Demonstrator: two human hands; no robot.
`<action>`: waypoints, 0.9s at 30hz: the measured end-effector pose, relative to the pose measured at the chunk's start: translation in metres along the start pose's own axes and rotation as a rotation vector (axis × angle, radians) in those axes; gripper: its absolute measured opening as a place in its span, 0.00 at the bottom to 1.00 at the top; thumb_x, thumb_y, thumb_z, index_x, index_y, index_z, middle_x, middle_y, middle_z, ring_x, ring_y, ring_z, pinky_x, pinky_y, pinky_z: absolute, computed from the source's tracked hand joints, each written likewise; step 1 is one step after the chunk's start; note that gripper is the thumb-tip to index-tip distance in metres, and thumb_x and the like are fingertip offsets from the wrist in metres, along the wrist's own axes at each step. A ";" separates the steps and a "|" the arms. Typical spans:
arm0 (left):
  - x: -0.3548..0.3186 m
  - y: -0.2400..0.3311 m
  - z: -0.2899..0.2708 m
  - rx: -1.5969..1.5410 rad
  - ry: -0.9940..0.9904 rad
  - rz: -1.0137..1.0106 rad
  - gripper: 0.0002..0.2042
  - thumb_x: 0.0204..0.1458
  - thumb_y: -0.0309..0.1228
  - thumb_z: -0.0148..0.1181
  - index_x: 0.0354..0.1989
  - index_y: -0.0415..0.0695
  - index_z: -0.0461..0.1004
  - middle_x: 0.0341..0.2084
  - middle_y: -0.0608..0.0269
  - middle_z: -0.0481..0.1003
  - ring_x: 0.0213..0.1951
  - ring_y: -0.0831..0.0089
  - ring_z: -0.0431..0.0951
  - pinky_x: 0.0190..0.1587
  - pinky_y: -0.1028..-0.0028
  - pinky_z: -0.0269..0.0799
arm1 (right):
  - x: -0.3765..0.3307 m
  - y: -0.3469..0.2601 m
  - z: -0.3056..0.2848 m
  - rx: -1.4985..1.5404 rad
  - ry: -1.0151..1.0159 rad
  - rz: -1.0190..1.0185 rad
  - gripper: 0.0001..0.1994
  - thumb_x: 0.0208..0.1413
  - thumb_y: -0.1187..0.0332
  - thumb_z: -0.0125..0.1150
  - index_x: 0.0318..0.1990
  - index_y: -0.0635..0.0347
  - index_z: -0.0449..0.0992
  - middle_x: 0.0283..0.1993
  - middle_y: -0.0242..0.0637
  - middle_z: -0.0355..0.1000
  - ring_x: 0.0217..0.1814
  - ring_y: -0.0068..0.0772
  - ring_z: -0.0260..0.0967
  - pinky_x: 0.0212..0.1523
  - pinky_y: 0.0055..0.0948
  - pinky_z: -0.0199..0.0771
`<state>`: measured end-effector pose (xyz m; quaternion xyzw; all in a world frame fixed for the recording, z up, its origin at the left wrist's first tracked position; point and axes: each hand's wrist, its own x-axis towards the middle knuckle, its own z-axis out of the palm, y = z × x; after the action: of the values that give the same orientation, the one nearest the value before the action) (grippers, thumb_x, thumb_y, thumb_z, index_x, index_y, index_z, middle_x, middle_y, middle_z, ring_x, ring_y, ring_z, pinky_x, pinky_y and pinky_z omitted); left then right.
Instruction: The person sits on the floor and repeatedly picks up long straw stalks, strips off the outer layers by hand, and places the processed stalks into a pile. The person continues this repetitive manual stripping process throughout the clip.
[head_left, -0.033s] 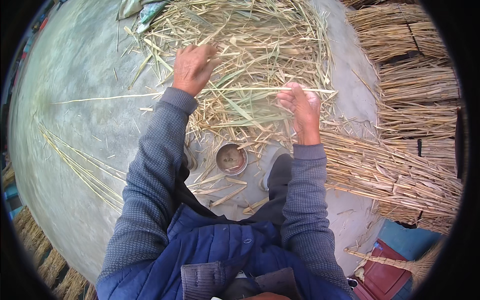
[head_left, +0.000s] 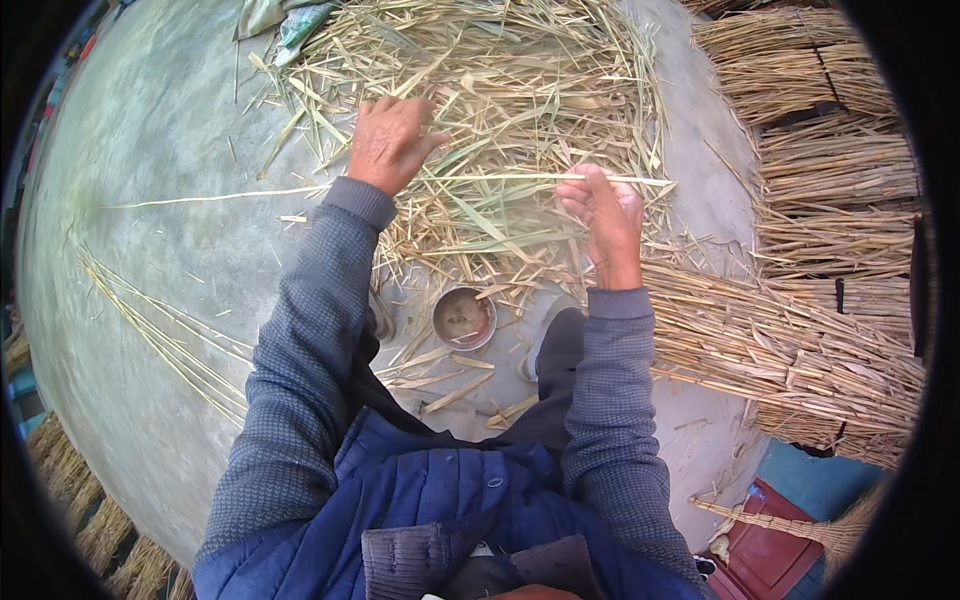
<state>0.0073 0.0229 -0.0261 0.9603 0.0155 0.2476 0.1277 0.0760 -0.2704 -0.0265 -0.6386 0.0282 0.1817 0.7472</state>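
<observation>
Spreading toward twelve o'clock from the round bowl [head_left: 464,318], a heap of dry leaves [head_left: 540,110] covers part of the grey floor [head_left: 120,270]. Farther out, bundles of stalks [head_left: 835,180] lie from two to nearly four o'clock; a few loose stems [head_left: 160,325] sit at nine. One long stalk [head_left: 640,181], thin and pale yellow, stretches crosswise from between nine and ten over to two. There the right hand [head_left: 606,220] pinches it between thumb and fingers. The left hand [head_left: 388,145], at eleven, has its fingers bent; I can't tell whether it grips anything.
</observation>
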 end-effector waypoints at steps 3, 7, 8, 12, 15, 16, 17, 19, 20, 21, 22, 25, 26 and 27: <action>-0.012 -0.002 0.011 -0.524 -0.398 0.030 0.16 0.54 0.43 0.68 0.35 0.40 0.80 0.29 0.53 0.80 0.34 0.55 0.81 0.37 0.62 0.73 | 0.003 -0.002 0.001 0.031 0.025 -0.040 0.20 0.65 0.59 0.61 0.46 0.76 0.74 0.35 0.49 0.78 0.34 0.33 0.80 0.34 0.24 0.82; -0.016 0.011 0.021 -0.527 -0.377 0.047 0.12 0.53 0.41 0.66 0.35 0.43 0.81 0.25 0.53 0.80 0.30 0.55 0.81 0.35 0.60 0.75 | 0.002 -0.004 0.006 0.060 0.020 -0.073 0.19 0.63 0.60 0.64 0.46 0.74 0.74 0.36 0.46 0.78 0.35 0.32 0.80 0.34 0.24 0.82; -0.015 0.015 0.020 -0.535 -0.369 0.029 0.11 0.53 0.40 0.66 0.34 0.44 0.81 0.25 0.54 0.80 0.30 0.55 0.81 0.34 0.60 0.74 | 0.001 -0.002 0.010 0.054 0.006 -0.084 0.19 0.63 0.60 0.64 0.46 0.73 0.74 0.36 0.46 0.78 0.35 0.32 0.80 0.34 0.23 0.82; -0.012 0.035 0.013 -0.561 -0.295 0.100 0.09 0.53 0.38 0.65 0.33 0.45 0.81 0.24 0.55 0.80 0.28 0.54 0.80 0.32 0.60 0.73 | -0.008 0.014 0.037 0.068 -0.161 -0.038 0.17 0.62 0.63 0.65 0.47 0.70 0.73 0.37 0.43 0.79 0.35 0.30 0.80 0.35 0.23 0.82; -0.013 0.042 0.011 -0.559 -0.280 0.104 0.09 0.54 0.38 0.64 0.32 0.45 0.80 0.23 0.55 0.79 0.28 0.54 0.80 0.31 0.59 0.73 | -0.011 0.022 0.047 0.089 -0.222 -0.009 0.16 0.62 0.64 0.65 0.47 0.69 0.73 0.38 0.44 0.79 0.36 0.29 0.80 0.36 0.23 0.82; -0.014 0.041 0.010 -0.570 -0.276 0.115 0.10 0.54 0.39 0.64 0.32 0.45 0.80 0.23 0.55 0.80 0.28 0.55 0.80 0.31 0.59 0.73 | -0.011 0.024 0.047 0.094 -0.254 -0.015 0.16 0.62 0.64 0.65 0.47 0.69 0.73 0.38 0.44 0.79 0.36 0.29 0.80 0.36 0.23 0.82; -0.015 0.038 0.009 -0.574 -0.336 0.053 0.10 0.54 0.39 0.64 0.31 0.45 0.80 0.23 0.55 0.80 0.28 0.55 0.80 0.31 0.60 0.73 | -0.010 0.025 0.044 0.122 -0.254 -0.015 0.16 0.62 0.64 0.66 0.48 0.69 0.73 0.38 0.44 0.79 0.35 0.28 0.80 0.36 0.22 0.81; -0.017 0.024 0.003 -0.583 -0.439 -0.063 0.11 0.54 0.40 0.64 0.31 0.45 0.80 0.23 0.56 0.80 0.27 0.57 0.80 0.30 0.60 0.73 | -0.004 0.020 0.028 0.103 -0.171 -0.028 0.15 0.61 0.65 0.66 0.48 0.67 0.74 0.37 0.41 0.79 0.35 0.27 0.79 0.36 0.22 0.82; -0.019 0.017 -0.001 -0.570 -0.443 -0.034 0.10 0.54 0.39 0.65 0.32 0.45 0.80 0.23 0.56 0.80 0.28 0.57 0.81 0.31 0.60 0.73 | 0.000 0.018 0.022 0.108 -0.160 -0.030 0.14 0.61 0.66 0.67 0.48 0.66 0.74 0.36 0.39 0.79 0.34 0.26 0.79 0.36 0.21 0.82; -0.022 0.011 -0.006 -0.529 -0.447 -0.034 0.10 0.54 0.39 0.65 0.33 0.45 0.80 0.24 0.56 0.80 0.29 0.57 0.81 0.32 0.61 0.73 | 0.002 0.016 0.016 0.096 -0.128 -0.044 0.15 0.61 0.66 0.67 0.48 0.66 0.74 0.36 0.39 0.79 0.34 0.25 0.79 0.35 0.20 0.82; -0.026 0.005 -0.014 -0.472 -0.453 -0.047 0.10 0.54 0.39 0.66 0.34 0.45 0.80 0.25 0.57 0.80 0.30 0.56 0.81 0.32 0.62 0.73 | 0.004 0.013 0.009 0.105 -0.140 -0.076 0.15 0.60 0.67 0.67 0.49 0.66 0.74 0.35 0.39 0.78 0.33 0.24 0.79 0.34 0.18 0.81; -0.039 0.001 -0.033 -0.440 -0.386 -0.018 0.11 0.53 0.41 0.66 0.32 0.46 0.79 0.24 0.56 0.79 0.30 0.55 0.80 0.32 0.59 0.72 | 0.009 0.008 0.005 -0.007 -0.166 -0.010 0.14 0.60 0.68 0.67 0.48 0.66 0.73 0.33 0.38 0.77 0.30 0.22 0.75 0.31 0.17 0.77; -0.043 0.002 -0.039 -0.418 -0.401 -0.007 0.11 0.53 0.41 0.66 0.32 0.46 0.79 0.22 0.56 0.78 0.29 0.54 0.80 0.32 0.58 0.72 | 0.009 0.006 0.004 -0.021 -0.233 0.025 0.13 0.61 0.69 0.66 0.47 0.65 0.73 0.33 0.37 0.76 0.29 0.21 0.74 0.30 0.16 0.76; -0.048 0.002 -0.045 -0.440 -0.370 0.004 0.11 0.52 0.41 0.66 0.31 0.46 0.78 0.21 0.55 0.77 0.29 0.53 0.80 0.32 0.58 0.71 | 0.008 0.004 0.003 -0.060 -0.246 0.070 0.12 0.61 0.69 0.66 0.47 0.65 0.73 0.33 0.36 0.76 0.29 0.21 0.73 0.30 0.16 0.76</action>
<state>-0.0566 0.0268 -0.0100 0.9384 -0.0641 0.0657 0.3332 0.0818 -0.2652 -0.0323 -0.6323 -0.0469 0.2851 0.7188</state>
